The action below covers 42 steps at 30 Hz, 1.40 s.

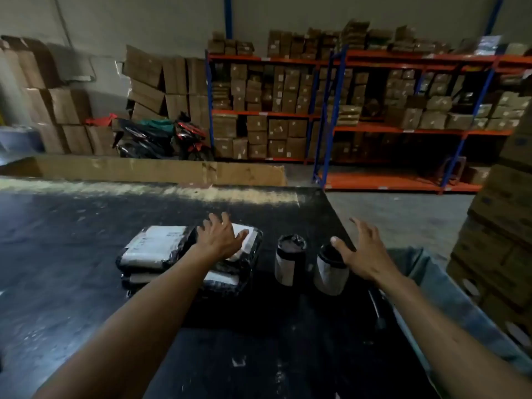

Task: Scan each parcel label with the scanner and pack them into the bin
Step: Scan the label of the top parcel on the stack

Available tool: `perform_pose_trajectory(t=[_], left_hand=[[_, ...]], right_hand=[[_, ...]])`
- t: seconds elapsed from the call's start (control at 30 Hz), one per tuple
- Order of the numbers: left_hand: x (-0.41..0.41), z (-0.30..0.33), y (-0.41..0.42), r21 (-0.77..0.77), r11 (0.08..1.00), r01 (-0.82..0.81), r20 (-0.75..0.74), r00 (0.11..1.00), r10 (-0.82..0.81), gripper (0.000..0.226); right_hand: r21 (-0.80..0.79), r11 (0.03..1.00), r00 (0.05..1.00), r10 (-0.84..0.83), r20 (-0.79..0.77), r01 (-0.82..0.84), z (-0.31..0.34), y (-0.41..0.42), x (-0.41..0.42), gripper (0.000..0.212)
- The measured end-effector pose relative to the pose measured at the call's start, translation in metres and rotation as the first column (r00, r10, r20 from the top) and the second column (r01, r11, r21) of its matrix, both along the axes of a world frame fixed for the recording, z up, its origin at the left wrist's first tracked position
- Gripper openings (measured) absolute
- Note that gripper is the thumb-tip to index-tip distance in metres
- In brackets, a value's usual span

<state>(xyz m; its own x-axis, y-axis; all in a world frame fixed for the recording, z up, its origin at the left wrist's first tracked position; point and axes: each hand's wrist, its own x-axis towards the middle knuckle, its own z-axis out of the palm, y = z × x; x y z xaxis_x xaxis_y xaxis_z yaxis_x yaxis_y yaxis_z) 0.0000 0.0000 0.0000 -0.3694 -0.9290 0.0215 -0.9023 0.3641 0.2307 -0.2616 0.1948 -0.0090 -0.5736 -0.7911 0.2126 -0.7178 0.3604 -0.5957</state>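
On the black table (72, 254) lie flat black-wrapped parcels with white labels. The left stack (152, 249) is untouched. My left hand (220, 236) rests flat, fingers spread, on top of the right flat parcel (247, 254). Two upright cylindrical parcels stand to the right: one (289, 260) free, the other (329, 270) just under my right hand (365, 251), which hovers with fingers apart, thumb near the cylinder's top. A dark scanner-like tool (377, 309) lies at the table's right edge. The blue-grey bin (431, 286) sits at the right.
A long cardboard sheet (161, 171) stands behind the table. Orange and blue shelving (403, 131) full of boxes lines the back wall. Stacked cartons (503, 226) rise at the far right, and a motorbike (164, 136) is parked at the back.
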Motion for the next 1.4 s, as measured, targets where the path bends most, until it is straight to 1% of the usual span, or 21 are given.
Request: perform_pose_trajectory(t=[0.03,0.13,0.2,0.27,0.33,0.4,0.47,0.57,0.63,0.73,0.77,0.8,0.87,0.97,1.0,1.03,1.07,1.1,1.2,1.3,1.4], left_hand=[[-0.002,-0.006,-0.007,0.031,0.999,-0.031,0.018,0.999,0.031,0.093],[-0.001,-0.026,-0.027,0.142,0.979,-0.147,-0.058,0.986,0.157,0.105],[-0.005,-0.04,-0.036,0.214,0.96,-0.179,-0.056,0.979,0.195,0.115],[-0.006,-0.048,-0.046,0.216,0.956,-0.197,-0.025,0.978,0.207,0.12],[-0.003,-0.048,-0.056,0.23,0.955,-0.189,-0.02,0.98,0.199,0.127],[0.0,-0.042,-0.061,0.265,0.953,-0.147,-0.049,0.985,0.165,0.133],[0.001,-0.037,-0.066,0.29,0.95,-0.115,-0.066,0.988,0.139,0.13],[-0.003,-0.028,-0.069,0.318,0.94,-0.122,0.039,0.993,0.115,0.123],[-0.003,-0.026,-0.069,0.33,0.934,-0.136,0.068,0.99,0.12,0.124],[-0.001,-0.024,-0.064,0.334,0.934,-0.125,0.066,0.992,0.109,0.124],[-0.001,-0.023,-0.061,0.325,0.94,-0.102,0.039,0.995,0.094,0.123],[-0.001,-0.022,-0.059,0.314,0.946,-0.08,0.011,0.997,0.081,0.123],[0.0,-0.017,-0.057,0.286,0.957,-0.047,-0.026,0.998,0.057,0.121],[0.003,-0.01,-0.057,0.273,0.962,0.018,-0.076,0.997,0.003,0.111],[0.004,-0.009,-0.057,0.278,0.96,0.042,-0.118,0.993,-0.009,0.107],[0.006,-0.009,-0.056,0.283,0.957,0.065,-0.179,0.984,-0.014,0.102],[0.009,-0.011,-0.055,0.298,0.951,0.084,-0.255,0.967,-0.006,0.095],[0.012,-0.013,-0.054,0.322,0.941,0.103,-0.334,0.942,0.011,0.086],[0.022,-0.022,-0.048,0.383,0.91,0.156,-0.527,0.846,0.077,0.066],[0.032,-0.032,-0.035,0.334,0.935,0.12,-0.634,0.762,0.128,0.066],[0.043,-0.043,-0.019,0.262,0.963,0.056,-0.709,0.689,0.153,0.074]], right_hand=[[0.026,0.999,0.999,-0.03,0.042,0.029,-0.013,0.005,-0.005,0.08],[0.173,0.982,0.987,-0.102,0.124,0.08,-0.053,0.02,-0.03,0.081],[0.265,0.956,0.975,-0.165,0.146,0.122,-0.076,0.027,-0.046,0.082],[0.323,0.935,0.969,-0.2,0.143,0.145,-0.091,0.03,-0.059,0.084],[0.352,0.925,0.96,-0.213,0.18,0.14,-0.107,0.029,-0.07,0.086],[0.347,0.929,0.951,-0.217,0.22,0.131,-0.117,0.024,-0.075,0.084],[0.324,0.939,0.942,-0.208,0.262,0.118,-0.125,0.016,-0.081,0.084],[0.306,0.947,0.931,-0.194,0.309,0.096,-0.135,0.003,-0.09,0.086],[0.254,0.959,0.902,-0.22,0.373,0.129,-0.14,-0.004,-0.094,0.074],[0.165,0.97,0.848,-0.237,0.474,0.179,-0.14,-0.013,-0.1,0.032],[0.128,0.975,0.836,-0.22,0.503,0.18,-0.138,-0.016,-0.103,0.021],[0.095,0.978,0.818,-0.206,0.537,0.183,-0.134,-0.018,-0.107,0.016],[0.053,0.975,0.791,-0.208,0.575,0.217,-0.119,-0.021,-0.116,0.017],[-0.036,0.963,0.78,-0.194,0.595,0.266,-0.087,-0.027,-0.126,0.03],[-0.076,0.96,0.765,-0.166,0.623,0.27,-0.073,-0.029,-0.124,0.031],[-0.121,0.955,0.753,-0.132,0.644,0.27,-0.059,-0.03,-0.12,0.024],[-0.17,0.949,0.747,-0.091,0.658,0.266,-0.044,-0.033,-0.113,0.014],[-0.203,0.945,0.747,-0.061,0.662,0.257,-0.031,-0.035,-0.103,0.011],[-0.244,0.959,0.745,0.055,0.665,0.147,-0.005,-0.042,-0.059,0.019],[-0.23,0.973,0.696,0.167,0.699,-0.003,0.002,-0.051,-0.004,0.019],[-0.257,0.962,0.657,0.252,0.711,-0.092,0.002,-0.058,0.05,0.033]])
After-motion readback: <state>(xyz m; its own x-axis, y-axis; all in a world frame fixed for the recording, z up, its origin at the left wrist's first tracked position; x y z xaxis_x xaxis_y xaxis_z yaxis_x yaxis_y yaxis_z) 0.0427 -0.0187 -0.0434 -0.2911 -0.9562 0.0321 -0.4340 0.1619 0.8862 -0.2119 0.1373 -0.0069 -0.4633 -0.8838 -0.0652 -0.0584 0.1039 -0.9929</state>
